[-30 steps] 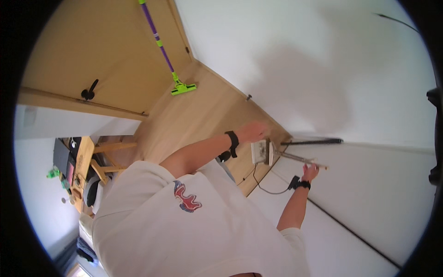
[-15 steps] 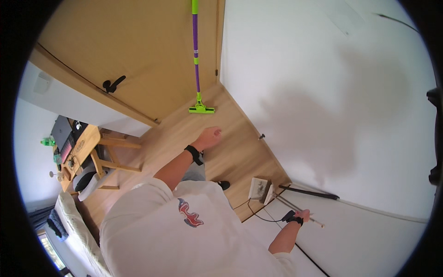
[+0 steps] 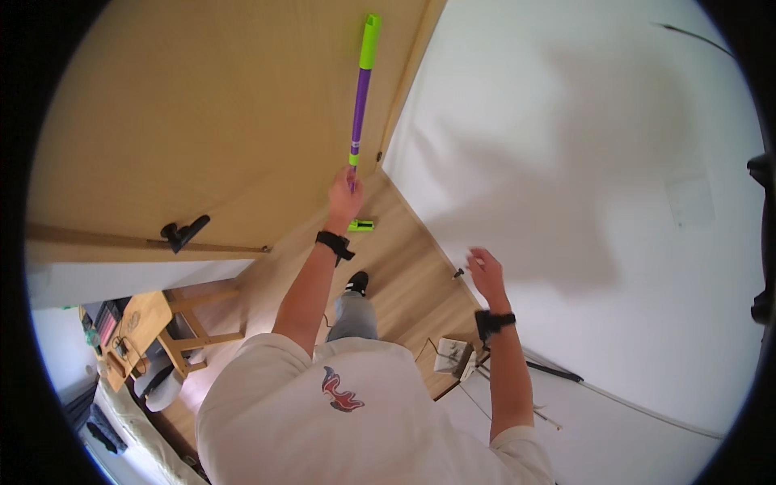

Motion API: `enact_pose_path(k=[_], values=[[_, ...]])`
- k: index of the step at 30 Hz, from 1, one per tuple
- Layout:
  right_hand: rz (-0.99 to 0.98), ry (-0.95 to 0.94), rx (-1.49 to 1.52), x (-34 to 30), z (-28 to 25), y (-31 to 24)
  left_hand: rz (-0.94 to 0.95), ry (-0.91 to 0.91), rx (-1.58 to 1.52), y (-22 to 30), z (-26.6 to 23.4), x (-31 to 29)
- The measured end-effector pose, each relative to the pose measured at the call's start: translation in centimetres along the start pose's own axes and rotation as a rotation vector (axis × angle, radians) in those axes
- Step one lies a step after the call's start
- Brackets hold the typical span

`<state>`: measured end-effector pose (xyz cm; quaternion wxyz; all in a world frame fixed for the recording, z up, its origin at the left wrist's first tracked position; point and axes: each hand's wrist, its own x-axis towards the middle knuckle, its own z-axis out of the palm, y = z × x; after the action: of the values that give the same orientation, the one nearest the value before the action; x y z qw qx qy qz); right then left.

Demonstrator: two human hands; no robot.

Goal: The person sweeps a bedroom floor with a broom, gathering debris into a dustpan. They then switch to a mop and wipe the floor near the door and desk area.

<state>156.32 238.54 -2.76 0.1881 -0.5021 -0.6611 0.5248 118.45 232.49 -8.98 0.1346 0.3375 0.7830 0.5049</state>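
A purple and bright-green mop (image 3: 361,101) stands upright by the wooden door, its green grip at the top. My left hand (image 3: 345,198) is closed round the lower part of its pole and hides some of it. Below that hand, the flat green mop head (image 3: 361,225) shows on the floor. My right hand (image 3: 487,276) hangs in the air near the white wall, fingers loosely bent and apart, holding nothing. Both wrists wear black straps.
The wooden door (image 3: 218,113) has a black lever handle (image 3: 185,233). A small doorstop (image 3: 458,273) sits by the wall base. Rods and a boxy white item (image 3: 447,356) lie at lower right. A wooden desk (image 3: 144,327) with a laptop stands left.
My left hand has reached forward and taken hold of the mop pole. The right hand has left the rods at lower right and moved up beside the wall. The view has shifted toward the door.
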Motion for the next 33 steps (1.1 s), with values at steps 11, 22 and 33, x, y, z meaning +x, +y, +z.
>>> enact_pose_path(k=[11,22,33], values=[[-0.219,-0.052,0.140,23.6,16.8,-21.4,0.141,-0.011,0.078,1.5,1.9,13.8],[-0.018,-0.323,0.730,22.8,17.4,-28.4,0.047,-0.348,-0.068,0.6,1.1,13.6],[0.532,-0.701,0.890,0.4,12.6,-22.8,0.110,-0.619,-0.153,-4.9,-3.8,-7.3]])
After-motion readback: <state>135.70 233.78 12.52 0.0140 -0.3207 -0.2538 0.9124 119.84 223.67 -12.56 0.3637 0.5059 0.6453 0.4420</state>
